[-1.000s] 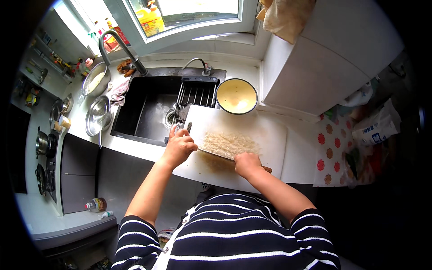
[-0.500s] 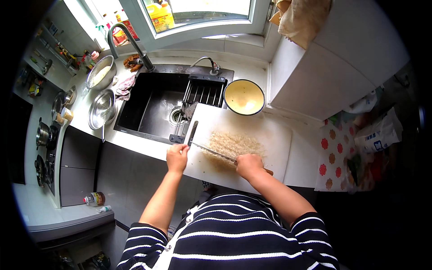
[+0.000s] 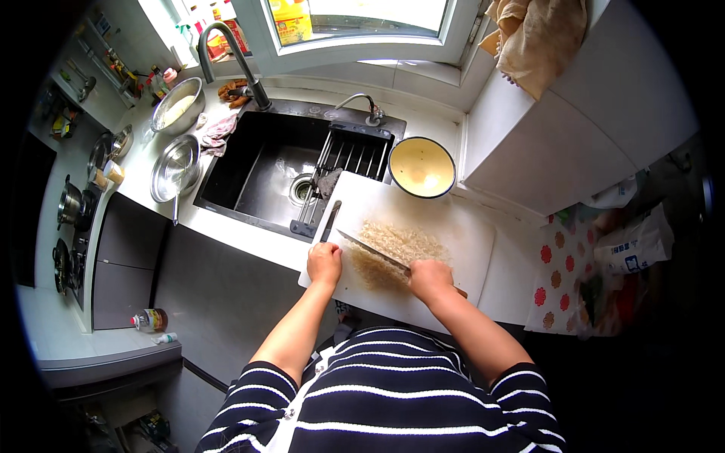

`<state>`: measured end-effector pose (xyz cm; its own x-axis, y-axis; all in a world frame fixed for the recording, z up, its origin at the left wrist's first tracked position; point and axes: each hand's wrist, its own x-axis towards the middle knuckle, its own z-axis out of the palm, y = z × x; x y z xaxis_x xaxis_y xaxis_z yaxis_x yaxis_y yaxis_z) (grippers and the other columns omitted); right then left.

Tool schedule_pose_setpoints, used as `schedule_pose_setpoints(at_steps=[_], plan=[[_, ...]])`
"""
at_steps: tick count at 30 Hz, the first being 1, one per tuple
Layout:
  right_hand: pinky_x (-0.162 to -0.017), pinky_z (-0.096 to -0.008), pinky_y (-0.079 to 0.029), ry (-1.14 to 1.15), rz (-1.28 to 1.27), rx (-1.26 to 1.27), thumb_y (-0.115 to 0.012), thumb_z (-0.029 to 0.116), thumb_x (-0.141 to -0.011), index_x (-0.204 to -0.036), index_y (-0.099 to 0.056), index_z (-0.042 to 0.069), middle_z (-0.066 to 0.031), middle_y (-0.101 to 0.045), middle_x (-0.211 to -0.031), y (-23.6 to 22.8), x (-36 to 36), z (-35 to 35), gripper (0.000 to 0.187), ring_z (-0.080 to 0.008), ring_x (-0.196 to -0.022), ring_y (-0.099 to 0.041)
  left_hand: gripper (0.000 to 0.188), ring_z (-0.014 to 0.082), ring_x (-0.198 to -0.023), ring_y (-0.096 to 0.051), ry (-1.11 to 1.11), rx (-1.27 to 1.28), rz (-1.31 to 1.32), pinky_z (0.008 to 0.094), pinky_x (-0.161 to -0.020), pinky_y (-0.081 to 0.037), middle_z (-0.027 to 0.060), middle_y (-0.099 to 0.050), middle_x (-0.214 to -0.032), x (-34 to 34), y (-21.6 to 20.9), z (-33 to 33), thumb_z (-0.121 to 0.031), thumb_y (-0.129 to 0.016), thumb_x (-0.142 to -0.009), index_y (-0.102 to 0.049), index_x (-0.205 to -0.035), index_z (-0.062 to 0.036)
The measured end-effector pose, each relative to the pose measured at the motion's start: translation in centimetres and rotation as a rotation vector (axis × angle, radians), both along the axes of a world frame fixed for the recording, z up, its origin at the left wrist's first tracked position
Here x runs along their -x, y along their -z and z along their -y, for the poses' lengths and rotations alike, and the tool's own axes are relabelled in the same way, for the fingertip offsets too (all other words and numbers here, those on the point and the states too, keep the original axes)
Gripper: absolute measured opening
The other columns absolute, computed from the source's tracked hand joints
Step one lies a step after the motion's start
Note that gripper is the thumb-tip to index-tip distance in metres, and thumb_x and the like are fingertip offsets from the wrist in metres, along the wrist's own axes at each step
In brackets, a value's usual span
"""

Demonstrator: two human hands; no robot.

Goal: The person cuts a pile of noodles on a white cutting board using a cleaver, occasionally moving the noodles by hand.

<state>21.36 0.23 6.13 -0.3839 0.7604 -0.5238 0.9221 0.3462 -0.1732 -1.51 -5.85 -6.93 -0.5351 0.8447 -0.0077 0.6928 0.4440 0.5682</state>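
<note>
Since half a second ago, right hand [image 3: 429,278], clenched on the stiff knife [image 3: 372,251], has swung it across the loose, light shreds [image 3: 393,253]; left hand [image 3: 325,263] rests empty on the cutting board [image 3: 461,249].

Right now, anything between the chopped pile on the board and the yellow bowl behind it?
Nothing visible. The chopped pile lies on the white cutting board, and bare board runs from it up to the yellow bowl. The knife in the right hand crosses the pile's near side.
</note>
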Motion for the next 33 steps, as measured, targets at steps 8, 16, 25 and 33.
schedule_pose_setpoints(at_steps=[8,16,25,33], plan=[[-0.080,-0.0433,-0.055,-0.019,0.033,-0.025,-0.057,0.013,-0.080,-0.098,-0.071,0.008,-0.0155,-0.070,-0.098,1.4,-0.5,-0.1,0.023,-0.0329,-0.094,-0.068,0.009,0.0324,-0.089,-0.061,0.105,-0.091,0.002,0.0418,-0.079,-0.049,0.0117,-0.066,-0.085,-0.5,-0.1,0.5,-0.016,-0.071,-0.077,-0.072,-0.080,-0.0085],[-0.078,-0.0437,-0.054,-0.083,0.001,-0.044,-0.057,0.016,-0.082,-0.095,-0.070,0.010,-0.0147,-0.070,-0.097,1.5,1.7,-0.5,0.020,-0.0326,-0.092,-0.068,0.012,0.0307,-0.092,-0.059,-0.004,-0.036,0.042,0.0404,-0.081,-0.049,0.0093,-0.066,-0.089,0.3,-0.4,0.5,-0.017,-0.068,-0.080,-0.075,-0.088,-0.0106],[-0.079,-0.0434,-0.054,0.001,0.020,-0.028,-0.058,0.017,-0.081,-0.094,-0.071,0.011,-0.0154,-0.070,-0.096,1.7,-1.9,0.3,0.020,-0.0327,-0.092,-0.067,0.016,0.0283,-0.088,-0.057,0.184,-0.139,-0.044,0.0390,-0.079,-0.048,0.0064,-0.062,-0.084,-0.8,0.5,0.8,-0.010,-0.066,-0.080,-0.075,-0.093,-0.0120],[-0.076,-0.0451,-0.054,-0.073,-0.007,-0.114,-0.059,0.017,-0.079,-0.091,-0.070,0.010,-0.0143,-0.070,-0.089,2.7,0.5,0.3,0.018,-0.0340,-0.085,-0.067,0.016,0.0284,-0.086,-0.057,0.146,-0.182,-0.047,0.0383,-0.078,-0.048,0.0076,-0.062,-0.081,-0.6,0.0,1.9,-0.007,-0.066,-0.079,-0.075,-0.091,-0.0097]])
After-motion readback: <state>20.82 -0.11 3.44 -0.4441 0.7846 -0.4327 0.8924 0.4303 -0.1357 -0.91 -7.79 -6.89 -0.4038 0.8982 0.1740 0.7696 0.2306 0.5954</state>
